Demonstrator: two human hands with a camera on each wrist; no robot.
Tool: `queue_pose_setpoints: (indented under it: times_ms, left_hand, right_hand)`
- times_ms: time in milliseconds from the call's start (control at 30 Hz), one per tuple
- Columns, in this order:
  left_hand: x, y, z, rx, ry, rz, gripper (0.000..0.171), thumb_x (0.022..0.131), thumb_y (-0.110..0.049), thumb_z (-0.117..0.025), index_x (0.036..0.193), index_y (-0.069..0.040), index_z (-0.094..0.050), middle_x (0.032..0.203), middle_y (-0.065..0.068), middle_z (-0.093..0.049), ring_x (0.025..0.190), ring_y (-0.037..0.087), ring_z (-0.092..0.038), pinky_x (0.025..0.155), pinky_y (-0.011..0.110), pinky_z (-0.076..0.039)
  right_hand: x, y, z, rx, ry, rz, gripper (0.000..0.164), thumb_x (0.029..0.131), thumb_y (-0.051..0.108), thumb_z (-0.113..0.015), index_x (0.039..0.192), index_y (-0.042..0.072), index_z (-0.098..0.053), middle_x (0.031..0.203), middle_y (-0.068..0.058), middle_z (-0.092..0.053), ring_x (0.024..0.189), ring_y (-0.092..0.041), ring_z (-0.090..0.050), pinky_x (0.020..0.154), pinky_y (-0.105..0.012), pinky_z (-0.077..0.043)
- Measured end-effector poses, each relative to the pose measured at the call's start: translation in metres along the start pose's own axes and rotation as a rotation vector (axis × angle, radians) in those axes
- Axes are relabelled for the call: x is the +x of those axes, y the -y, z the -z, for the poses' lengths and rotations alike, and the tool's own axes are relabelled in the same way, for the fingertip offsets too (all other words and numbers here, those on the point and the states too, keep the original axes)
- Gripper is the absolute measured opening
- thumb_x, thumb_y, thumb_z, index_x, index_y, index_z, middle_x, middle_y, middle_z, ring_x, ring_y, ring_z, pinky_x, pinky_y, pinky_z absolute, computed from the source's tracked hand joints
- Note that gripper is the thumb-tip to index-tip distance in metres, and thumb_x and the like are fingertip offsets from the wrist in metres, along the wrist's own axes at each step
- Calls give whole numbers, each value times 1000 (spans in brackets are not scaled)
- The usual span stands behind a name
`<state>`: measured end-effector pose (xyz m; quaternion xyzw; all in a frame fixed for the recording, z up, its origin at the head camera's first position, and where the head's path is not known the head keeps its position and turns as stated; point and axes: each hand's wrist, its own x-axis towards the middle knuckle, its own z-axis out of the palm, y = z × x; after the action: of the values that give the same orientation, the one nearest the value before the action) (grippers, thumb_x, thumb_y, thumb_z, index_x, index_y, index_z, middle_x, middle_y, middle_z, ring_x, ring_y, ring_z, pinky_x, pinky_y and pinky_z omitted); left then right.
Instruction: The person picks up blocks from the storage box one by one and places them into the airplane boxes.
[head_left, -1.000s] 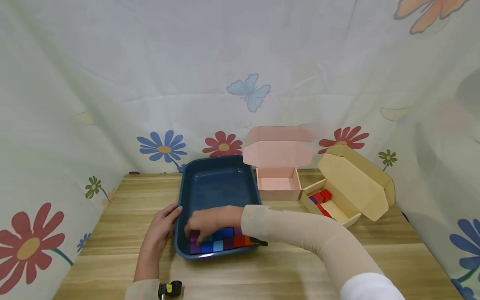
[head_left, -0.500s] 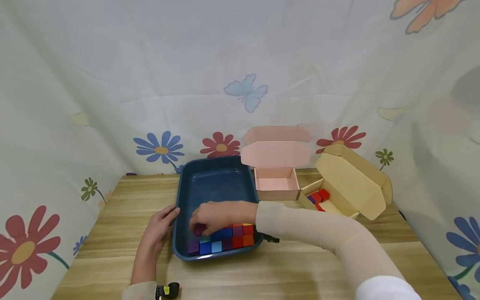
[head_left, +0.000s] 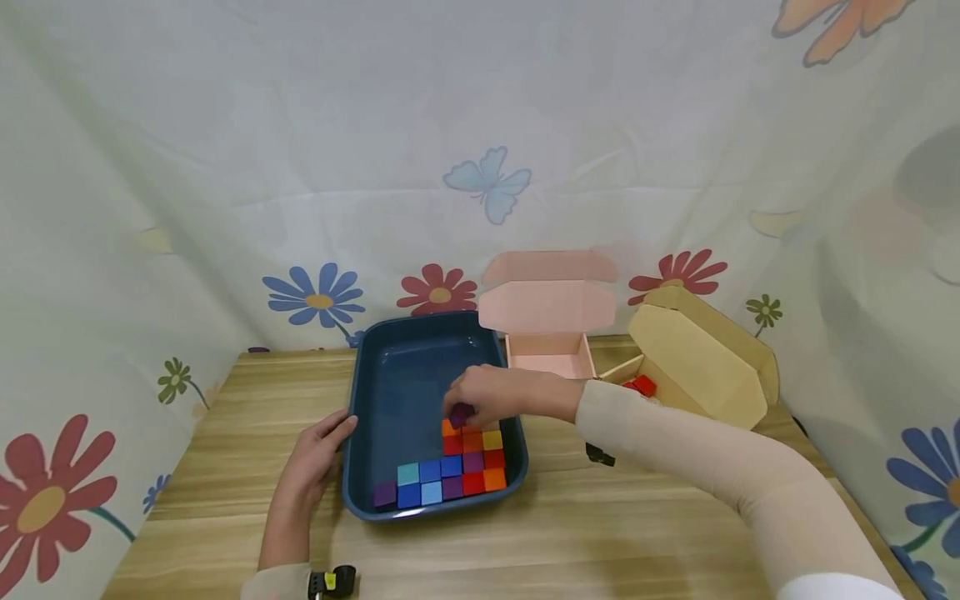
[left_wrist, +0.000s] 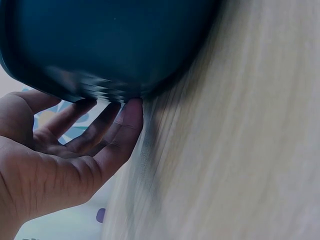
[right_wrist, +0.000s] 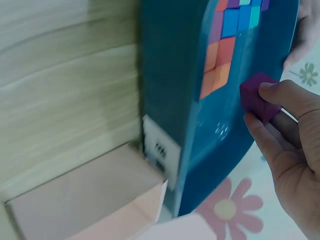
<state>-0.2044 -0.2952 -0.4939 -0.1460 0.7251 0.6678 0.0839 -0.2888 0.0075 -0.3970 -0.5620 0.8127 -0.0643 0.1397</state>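
My right hand (head_left: pixel 489 393) pinches a purple cube (head_left: pixel 461 414) above the right side of a dark blue tray (head_left: pixel 405 375). In the right wrist view the thumb and fingers hold this cube (right_wrist: pixel 259 96) over the tray's floor. Close below it in the head view is an orange cube (head_left: pixel 449 427) at the end of a block of coloured cubes. Rows of blue, teal, purple, red and orange cubes (head_left: pixel 431 493) fill the tray's near end. My left hand (head_left: pixel 313 458) rests against the tray's left side, its fingertips (left_wrist: pixel 134 105) touching the outer wall.
An open pink box (head_left: pixel 551 364) stands just right of the tray's far end. Right of that is an open tan box (head_left: pixel 686 400) holding several red cubes (head_left: pixel 642 385), partly hidden by the right sleeve (head_left: pixel 645 433). A flowered curtain (head_left: pixel 375 167) hangs behind the wooden table (head_left: pixel 585 533).
My right hand has picked up the purple cube at the tray's near left and carried it up and right, over the block's far end. The left hand has stayed at the tray's side.
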Motion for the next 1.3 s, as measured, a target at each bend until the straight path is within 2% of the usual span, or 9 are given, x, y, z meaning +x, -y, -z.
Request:
queue_pose_setpoints:
  times_ms: [167,367,567,800,933,1133,1300]
  left_hand:
    - [0,0,1,-11,8,10,63,107,-32,-55,157,-1,-34,151,27,-42,118,22,-56,85,30,-58]
    - [1,-1,0,5,20,20,65,107,-33,-55,159,-2,-30,156,25,-37,131,30,-46,88,28,-56]
    - [3,-2,0,19,17,31,65,107,-34,-54,159,-4,-31,158,23,-37,134,31,-43,89,27,-54]
    - [1,1,2,9,34,30,67,106,-34,-56,159,-2,-29,160,24,-31,139,34,-38,100,37,-50]
    - [1,0,3,2,43,34,66,107,-31,-55,159,-1,-28,163,23,-27,141,34,-35,109,46,-45]
    - [1,1,3,7,38,20,65,107,-32,-55,158,-1,-30,160,22,-32,139,34,-39,103,41,-50]
    - [0,1,2,11,30,11,65,107,-32,-55,158,0,-31,158,23,-35,136,35,-41,100,40,-53]
  right_hand:
    - [-17,-11,5,-37,-10,-14,29,93,18,-77,120,10,-72,109,-2,-72,94,-14,-62,79,-15,-52]
    - [-42,-20,13,-110,-40,-24,29,90,9,-78,118,8,-72,109,-5,-72,95,-17,-65,81,-20,-55]
    - [-68,-32,18,-127,-63,-46,24,89,7,-77,113,6,-73,107,-6,-72,95,-19,-64,81,-23,-56]
    - [-94,-47,19,-200,-93,-48,18,87,8,-80,104,7,-74,95,-4,-72,84,-16,-63,74,-24,-55]
    - [-112,-62,19,-192,-68,-74,11,88,9,-79,98,7,-74,90,-3,-69,78,-14,-59,70,-23,-53]
    - [-143,-84,23,-174,-43,-132,6,89,6,-77,91,7,-71,82,1,-64,72,-10,-52,66,-23,-49]
    - [-165,-95,27,-149,-19,-166,11,86,6,-78,83,8,-68,71,5,-56,65,-6,-44,59,-21,-41]
